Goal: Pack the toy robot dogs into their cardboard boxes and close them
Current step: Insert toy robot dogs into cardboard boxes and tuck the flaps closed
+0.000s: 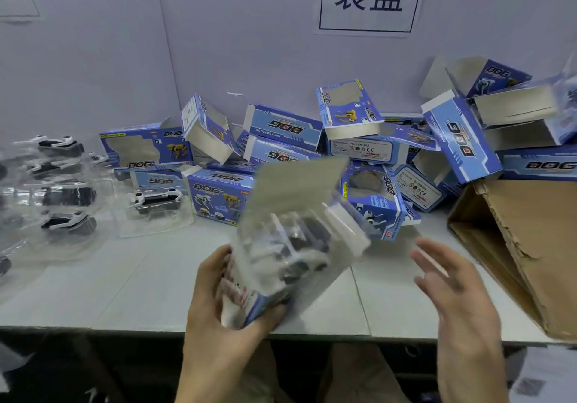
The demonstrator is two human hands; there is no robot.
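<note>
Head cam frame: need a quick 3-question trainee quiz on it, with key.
1. True or false: the right hand grips the cardboard box that the left hand holds.
2. On which side of the table do the toy dogs in clear trays lie? A. left B. right C. front middle
3. Fill in: the held box's top flap stands ___.
Key: 1 false, the right hand is open and apart from the box; 2 A; 3 open.
</note>
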